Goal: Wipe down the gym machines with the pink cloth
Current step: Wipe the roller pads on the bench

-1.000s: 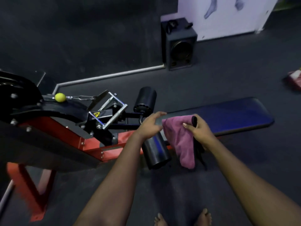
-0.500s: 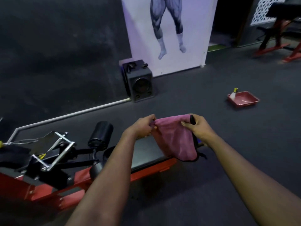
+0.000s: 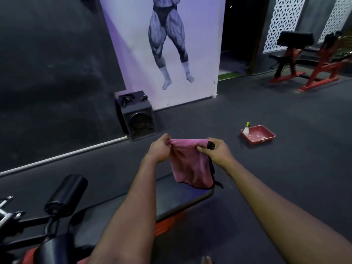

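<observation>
A pink cloth [image 3: 191, 164] with a dark hem hangs in the air in front of me. My left hand [image 3: 160, 149] pinches its upper left corner. My right hand [image 3: 215, 151] pinches the upper right corner, where a dark edge shows. The cloth hangs above the far end of the bench pad [image 3: 171, 199] of a red-framed gym machine [image 3: 165, 225]. Black roller pads [image 3: 66, 193] of that machine sit at the lower left.
A red tray [image 3: 266, 139] with a small spray bottle [image 3: 247, 128] lies on the dark floor to the right. A black speaker [image 3: 138, 117] stands by the wall poster. More red-framed machines [image 3: 308, 63] stand at the far right.
My head has lifted and turned right, so the machine slid down and left. Both hands raised the cloth off the bench and hold it spread between them.
</observation>
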`<state>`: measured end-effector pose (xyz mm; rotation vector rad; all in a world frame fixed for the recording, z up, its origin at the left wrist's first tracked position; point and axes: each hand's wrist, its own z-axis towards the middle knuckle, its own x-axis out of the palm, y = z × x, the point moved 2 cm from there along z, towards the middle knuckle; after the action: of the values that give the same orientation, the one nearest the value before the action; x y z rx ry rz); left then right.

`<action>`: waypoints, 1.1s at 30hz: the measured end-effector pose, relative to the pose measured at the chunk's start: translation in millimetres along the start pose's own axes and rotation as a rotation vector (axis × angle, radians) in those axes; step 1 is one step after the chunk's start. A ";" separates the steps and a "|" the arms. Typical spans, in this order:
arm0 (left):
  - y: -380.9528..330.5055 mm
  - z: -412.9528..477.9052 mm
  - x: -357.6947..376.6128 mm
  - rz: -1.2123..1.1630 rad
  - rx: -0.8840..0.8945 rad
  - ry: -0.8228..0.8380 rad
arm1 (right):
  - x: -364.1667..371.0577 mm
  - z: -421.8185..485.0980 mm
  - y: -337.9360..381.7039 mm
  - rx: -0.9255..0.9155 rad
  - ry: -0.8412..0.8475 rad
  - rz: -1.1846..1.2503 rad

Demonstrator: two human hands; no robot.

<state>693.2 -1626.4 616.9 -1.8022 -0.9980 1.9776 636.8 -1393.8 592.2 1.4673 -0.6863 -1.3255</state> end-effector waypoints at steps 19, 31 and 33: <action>-75.7 318.3 72.1 -0.236 -0.500 0.311 | -94.3 344.7 -92.1 0.164 0.086 -0.240; -82.0 433.2 86.5 -0.235 -0.474 -0.071 | -96.0 555.5 -113.9 -0.056 0.541 -0.301; -77.2 444.9 80.7 -0.236 -0.533 -0.214 | -81.5 585.3 -103.0 -0.138 0.593 -0.295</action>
<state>235.6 -1651.9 597.3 -1.6184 -1.8570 1.9017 40.5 -1459.7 588.5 1.7744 0.0069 -1.0378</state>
